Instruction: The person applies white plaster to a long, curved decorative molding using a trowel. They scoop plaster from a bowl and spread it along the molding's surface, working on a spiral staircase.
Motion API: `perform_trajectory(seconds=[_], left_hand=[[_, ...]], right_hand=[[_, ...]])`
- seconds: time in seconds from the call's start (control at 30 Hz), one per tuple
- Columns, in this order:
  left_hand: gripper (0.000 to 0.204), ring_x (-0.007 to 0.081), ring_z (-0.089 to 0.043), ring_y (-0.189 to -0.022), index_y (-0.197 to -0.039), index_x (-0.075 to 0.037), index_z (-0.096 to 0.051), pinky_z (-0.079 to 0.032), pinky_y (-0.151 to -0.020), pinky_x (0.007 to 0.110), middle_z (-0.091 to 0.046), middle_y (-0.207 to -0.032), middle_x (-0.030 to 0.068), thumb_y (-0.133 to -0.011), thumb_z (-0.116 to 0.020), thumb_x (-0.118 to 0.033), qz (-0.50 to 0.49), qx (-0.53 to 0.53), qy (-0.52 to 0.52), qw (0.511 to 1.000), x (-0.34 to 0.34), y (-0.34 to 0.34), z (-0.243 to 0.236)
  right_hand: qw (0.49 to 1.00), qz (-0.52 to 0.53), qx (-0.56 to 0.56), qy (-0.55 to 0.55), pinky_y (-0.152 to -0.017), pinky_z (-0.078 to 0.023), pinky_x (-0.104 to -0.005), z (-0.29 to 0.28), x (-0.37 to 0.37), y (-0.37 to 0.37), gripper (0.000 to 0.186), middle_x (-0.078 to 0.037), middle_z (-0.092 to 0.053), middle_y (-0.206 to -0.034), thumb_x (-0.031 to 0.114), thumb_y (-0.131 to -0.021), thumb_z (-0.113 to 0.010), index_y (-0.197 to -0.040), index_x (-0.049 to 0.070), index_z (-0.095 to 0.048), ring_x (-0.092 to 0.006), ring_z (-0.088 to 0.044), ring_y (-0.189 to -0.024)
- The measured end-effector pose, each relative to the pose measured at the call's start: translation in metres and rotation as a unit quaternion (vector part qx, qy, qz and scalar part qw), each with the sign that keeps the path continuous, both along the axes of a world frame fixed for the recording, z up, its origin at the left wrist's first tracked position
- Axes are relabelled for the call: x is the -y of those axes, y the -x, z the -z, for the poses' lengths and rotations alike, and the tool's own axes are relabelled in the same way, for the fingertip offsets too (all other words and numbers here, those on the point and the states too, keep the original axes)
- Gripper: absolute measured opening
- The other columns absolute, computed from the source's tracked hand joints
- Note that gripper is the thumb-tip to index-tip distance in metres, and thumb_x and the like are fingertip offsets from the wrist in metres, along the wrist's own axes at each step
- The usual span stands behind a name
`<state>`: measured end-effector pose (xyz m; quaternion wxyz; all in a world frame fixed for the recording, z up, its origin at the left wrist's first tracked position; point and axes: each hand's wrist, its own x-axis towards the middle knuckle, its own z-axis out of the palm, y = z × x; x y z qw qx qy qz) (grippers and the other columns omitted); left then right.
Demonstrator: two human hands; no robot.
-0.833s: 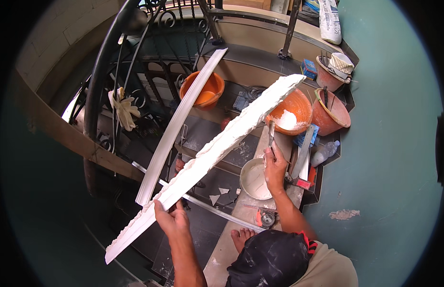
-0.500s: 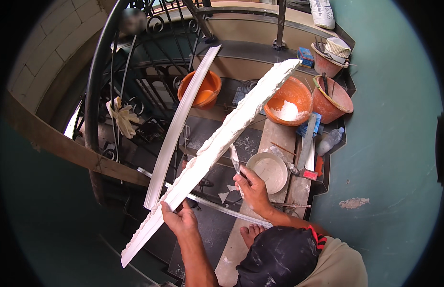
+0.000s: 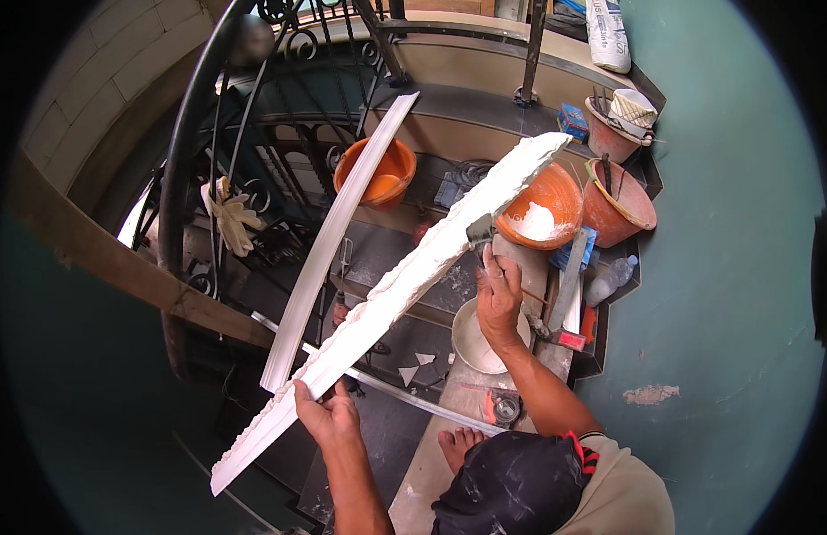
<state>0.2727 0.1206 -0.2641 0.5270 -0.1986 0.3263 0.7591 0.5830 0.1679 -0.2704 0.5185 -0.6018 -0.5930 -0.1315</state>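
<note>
A long white moulding strip slants across the middle, with thick, lumpy white plaster spread along its upper edge and far end. My left hand is closed around its near part, thumb on top and fingers beneath. In my right hand is a putty knife, its dark blade against the strip's lower edge towards the far end. Most of the knife's handle is hidden by my fingers. Below that hand stands a pale bowl of wet plaster, partly covered by my forearm.
A second moulding leans at left, beside an orange bucket. An orange basin holds white powder. Along the right wall are a reddish bucket and a plastic bottle. A tape measure lies on the plank. Gloves hang on the railing.
My right hand has moved up and away from above the bowl's left side, bringing the putty knife to the strip's edge. The strip's far end has dipped slightly. The tape measure now shows.
</note>
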Motion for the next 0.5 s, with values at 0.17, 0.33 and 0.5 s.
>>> perform_trajectory(seconds=[0.17, 0.33, 0.5], left_hand=[[0.044, 0.0378, -0.063, -0.125, -0.135, 0.008, -0.050, -0.058, -0.103, 0.057, -0.061, -0.135, 0.0245, -0.104, -0.063, -0.020, -0.017, 0.000, 0.007, 1.000, 0.002, 0.004, -0.005], [0.043, 0.0380, -0.063, -0.126, -0.135, 0.008, -0.050, -0.058, -0.104, 0.057, -0.060, -0.136, 0.0248, -0.104, -0.062, -0.020, -0.029, 0.000, 0.012, 1.000, 0.003, 0.009, -0.003], [0.045, 0.0390, -0.063, -0.126, -0.137, 0.008, -0.048, -0.057, -0.105, 0.057, -0.059, -0.140, 0.0255, -0.104, -0.062, -0.020, -0.009, 0.015, 0.000, 1.000, -0.002, 0.004, 0.003]], right_hand=[[0.997, -0.010, -0.060, 0.045, -0.082, -0.051, -0.0373, 0.029, 0.041, 0.015, 0.045, -0.014, -0.062, -0.107, -0.003, -0.094, -0.069, -0.139, 0.002, -0.064, -0.0297, -0.063, -0.095], [0.819, -0.246, -0.505, 0.115, -0.077, -0.054, -0.0288, -0.003, 0.038, 0.011, 0.024, -0.010, -0.069, -0.100, 0.019, -0.110, -0.053, -0.123, -0.001, -0.057, -0.0181, -0.068, -0.086], [0.716, -0.364, -0.529, 0.271, -0.069, -0.054, -0.0241, -0.010, 0.014, 0.000, 0.021, -0.007, -0.071, -0.102, 0.022, -0.111, -0.053, -0.125, 0.006, -0.054, -0.0108, -0.068, -0.085]])
